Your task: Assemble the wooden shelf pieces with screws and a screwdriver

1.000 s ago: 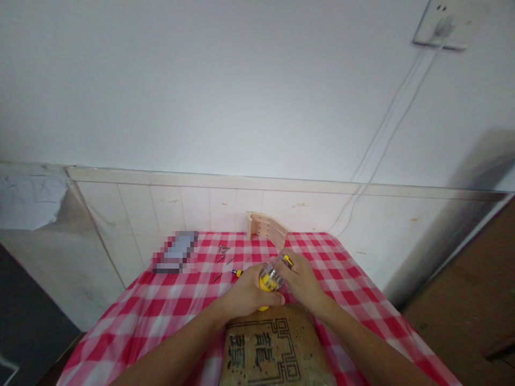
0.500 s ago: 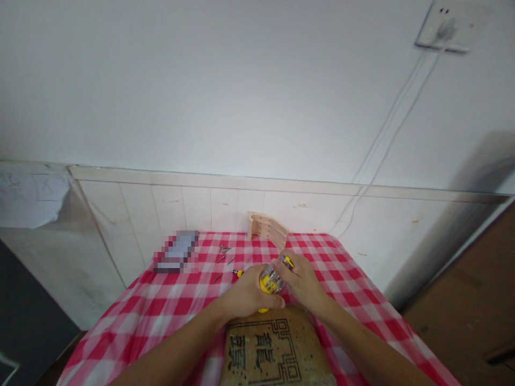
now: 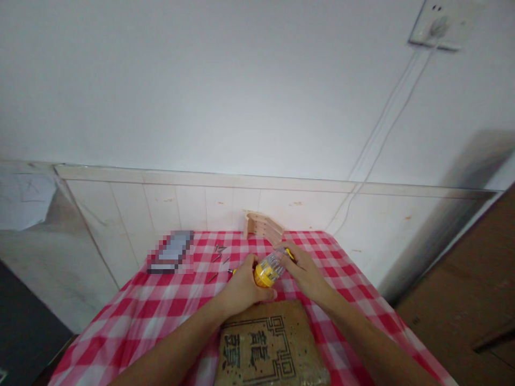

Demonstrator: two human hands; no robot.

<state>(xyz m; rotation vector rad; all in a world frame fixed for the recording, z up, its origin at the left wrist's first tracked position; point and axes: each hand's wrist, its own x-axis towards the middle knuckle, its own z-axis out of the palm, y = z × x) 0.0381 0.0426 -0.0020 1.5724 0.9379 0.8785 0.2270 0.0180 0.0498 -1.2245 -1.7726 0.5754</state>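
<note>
My left hand is closed around the yellow base of a small clear-and-yellow screwdriver bit case, held just above the red-and-white checked table. Fingers of my right hand pinch the clear far end of the same case. A small yellow-handled screwdriver lies on the cloth just left of my left hand. Several loose metal bits or screws lie beyond it.
A brown engraved board lies at the near table edge between my forearms. A stack of curved wooden pieces stands at the far edge against the tiled wall. A blurred-out grey flat item lies at the far left. A wall socket with cables hangs upper right.
Both hands have moved slightly away from me with the case, which now tilts more and shows more of its clear part. The view shifted a little.
</note>
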